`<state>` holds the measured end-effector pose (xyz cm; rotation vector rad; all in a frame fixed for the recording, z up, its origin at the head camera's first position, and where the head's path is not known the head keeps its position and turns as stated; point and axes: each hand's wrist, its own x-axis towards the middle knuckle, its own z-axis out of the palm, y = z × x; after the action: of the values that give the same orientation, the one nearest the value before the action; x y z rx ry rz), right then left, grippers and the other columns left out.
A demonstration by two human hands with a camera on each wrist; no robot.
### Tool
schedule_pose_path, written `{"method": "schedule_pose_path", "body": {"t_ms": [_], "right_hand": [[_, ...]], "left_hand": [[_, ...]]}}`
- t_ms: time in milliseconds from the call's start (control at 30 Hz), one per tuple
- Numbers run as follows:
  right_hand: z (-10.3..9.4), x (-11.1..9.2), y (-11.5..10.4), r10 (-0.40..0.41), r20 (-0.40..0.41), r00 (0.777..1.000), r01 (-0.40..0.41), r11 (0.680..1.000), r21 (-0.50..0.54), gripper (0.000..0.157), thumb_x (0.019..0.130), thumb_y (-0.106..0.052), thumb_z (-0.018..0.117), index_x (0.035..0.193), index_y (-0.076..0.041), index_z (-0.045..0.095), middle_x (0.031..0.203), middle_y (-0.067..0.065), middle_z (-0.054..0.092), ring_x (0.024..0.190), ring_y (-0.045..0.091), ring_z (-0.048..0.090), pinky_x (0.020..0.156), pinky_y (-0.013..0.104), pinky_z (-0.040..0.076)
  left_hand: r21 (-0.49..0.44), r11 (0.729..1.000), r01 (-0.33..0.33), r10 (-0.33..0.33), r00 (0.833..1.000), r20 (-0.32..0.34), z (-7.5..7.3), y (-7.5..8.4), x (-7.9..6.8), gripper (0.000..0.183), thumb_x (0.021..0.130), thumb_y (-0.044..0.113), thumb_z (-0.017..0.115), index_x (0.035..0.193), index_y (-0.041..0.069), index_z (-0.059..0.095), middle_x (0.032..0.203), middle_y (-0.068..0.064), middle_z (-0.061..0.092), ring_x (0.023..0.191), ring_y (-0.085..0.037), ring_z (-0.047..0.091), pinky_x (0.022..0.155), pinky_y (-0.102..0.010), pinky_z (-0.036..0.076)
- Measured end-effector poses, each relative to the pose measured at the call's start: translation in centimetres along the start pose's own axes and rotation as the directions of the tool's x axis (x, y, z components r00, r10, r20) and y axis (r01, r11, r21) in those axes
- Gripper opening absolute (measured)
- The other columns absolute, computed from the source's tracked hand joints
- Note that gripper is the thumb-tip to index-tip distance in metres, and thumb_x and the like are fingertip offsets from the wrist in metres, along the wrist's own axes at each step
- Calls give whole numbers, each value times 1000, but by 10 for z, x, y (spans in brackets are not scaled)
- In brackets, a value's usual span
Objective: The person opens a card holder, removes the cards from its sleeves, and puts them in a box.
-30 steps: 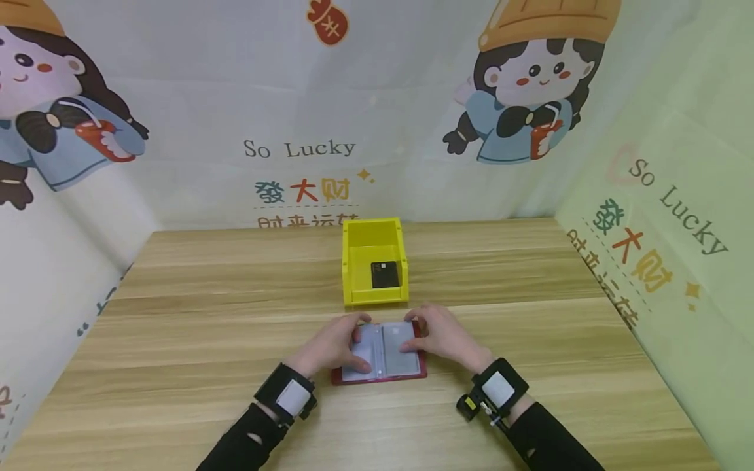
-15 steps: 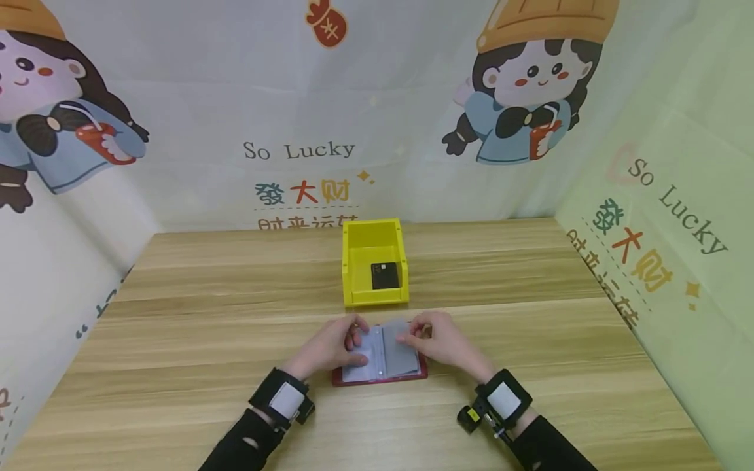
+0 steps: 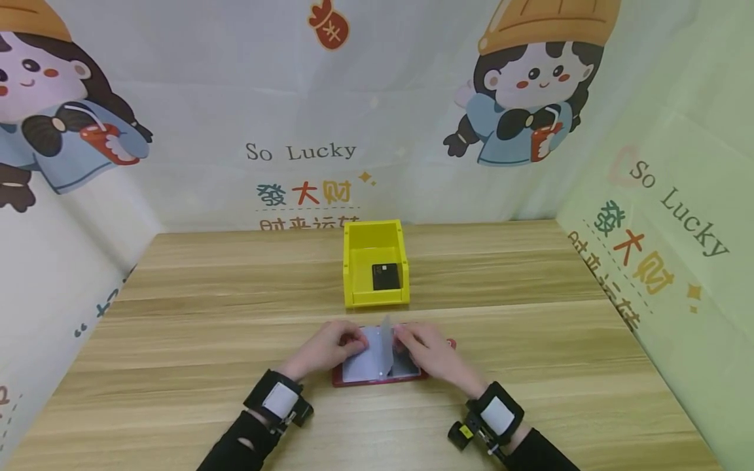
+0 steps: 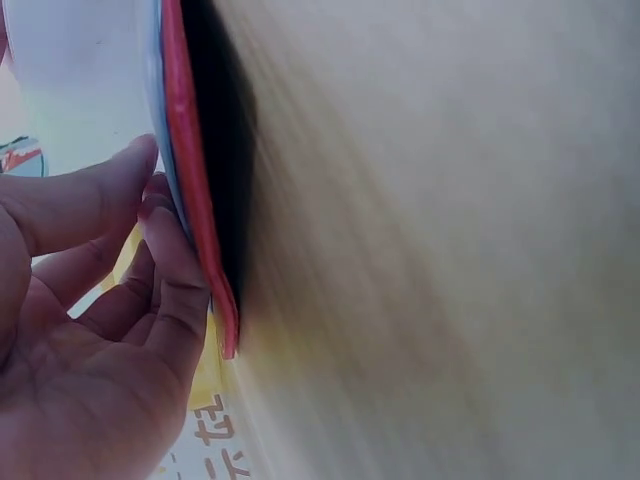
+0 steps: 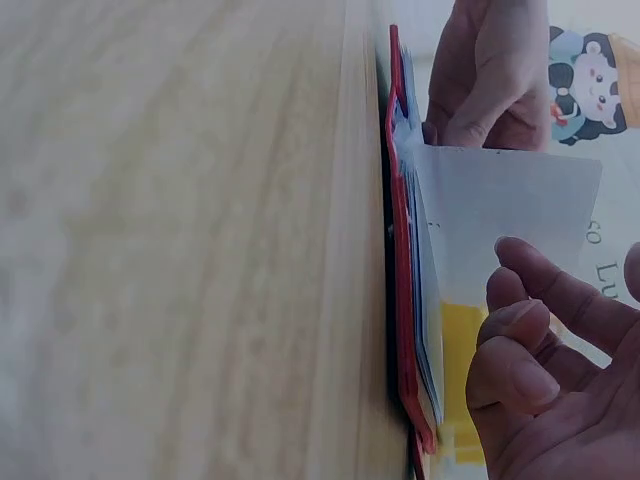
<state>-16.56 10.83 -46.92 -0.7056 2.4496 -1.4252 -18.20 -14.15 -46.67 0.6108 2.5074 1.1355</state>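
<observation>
A small card holder with a red cover and clear plastic sleeve pages lies spread on the table. One translucent page stands nearly upright from its middle, and a dark page shows on the right half. My left hand holds the left side, thumb and fingertips at the page edge; in the left wrist view its fingers sit close to the red cover. Beside the raised page is my right hand, its fingers loosely bent and a fingertip right at the page.
Behind the card holder stands a yellow bin with a black card-like square in it. A red tab sticks out beyond my right hand. The wooden table backs onto a printed cloth.
The clear right-hand page has been lifted and swung left until nearly upright, uncovering a dark page. My right hand moved slightly left; the left fingers drew together on the left side.
</observation>
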Motion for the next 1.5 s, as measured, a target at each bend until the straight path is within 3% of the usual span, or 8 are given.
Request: {"method": "schedule_pose_path", "body": {"t_ms": [167, 567, 733, 867, 1033, 1167, 1233, 1500], "right_hand": [[5, 4, -1, 40, 29, 999, -41, 999, 17, 49, 116, -30, 37, 111, 1, 75, 71, 0, 52, 55, 6, 45, 57, 22, 35], [11, 12, -1, 54, 68, 996, -49, 996, -73, 50, 116, -33, 36, 110, -3, 76, 75, -1, 51, 66, 10, 47, 68, 24, 35], [10, 13, -2, 71, 95, 993, -61, 992, -109, 48, 116, -35, 38, 114, -6, 76, 74, -3, 48, 67, 11, 45, 67, 25, 34], [10, 15, -3, 82, 113, 990, -66, 989, -135, 45, 115, -34, 41, 119, -6, 76, 73, -5, 48, 70, 10, 46, 67, 25, 34], [11, 17, -1, 60, 141, 988, -33, 982, -189, 40, 113, -32, 48, 100, -7, 76, 73, -5, 46, 73, 9, 47, 67, 24, 33], [10, 15, 0, 14, 134, 991, 15, 977, -214, 31, 110, -28, 56, 113, -7, 79, 97, 2, 73, 91, 14, 60, 80, 26, 45], [8, 13, 2, -5, 122, 993, 31, 977, -212, 29, 107, -23, 61, 124, -6, 77, 105, 7, 75, 94, 17, 62, 81, 27, 47], [-11, 8, 9, 55, 57, 997, -44, 985, -166, 33, 99, -16, 73, 130, -4, 73, 79, -5, 54, 72, 9, 49, 63, 21, 37]], "left_hand": [[-33, 999, -38, 38, 999, 5, -3, -9, 1, 22, 108, 12, 57, 106, 0, 76, 95, -6, 68, 85, -13, 55, 75, -24, 45], [-247, 969, -27, 26, 1000, -10, -4, -14, -1, 34, 113, 12, 43, 92, -7, 62, 82, -7, 61, 78, -13, 56, 74, -25, 50], [-200, 980, 0, -4, 1000, -18, -3, -11, -4, 24, 110, 18, 56, 99, -1, 66, 84, -3, 60, 77, -12, 54, 70, -23, 46], [-140, 990, 3, -15, 997, -80, 0, -7, -4, 23, 101, 12, 69, 116, -6, 69, 87, -5, 66, 75, -10, 57, 67, -21, 49], [-106, 990, 96, -115, 976, -186, 3, 0, -5, 40, 93, 5, 78, 128, -6, 65, 83, -6, 66, 72, -12, 57, 65, -23, 47], [-113, 979, 168, -190, 956, -223, 4, 5, -5, 43, 89, 3, 81, 127, -3, 63, 76, -5, 67, 66, -13, 58, 62, -25, 46], [-112, 977, 184, -206, 950, -234, 5, 7, -6, 44, 88, 3, 82, 126, -3, 63, 73, -5, 67, 65, -13, 58, 61, -26, 45], [-51, 983, 175, -183, 941, -283, 7, 12, -7, 33, 85, 1, 84, 113, 0, 66, 76, -4, 57, 67, -14, 51, 60, -25, 41]]}}
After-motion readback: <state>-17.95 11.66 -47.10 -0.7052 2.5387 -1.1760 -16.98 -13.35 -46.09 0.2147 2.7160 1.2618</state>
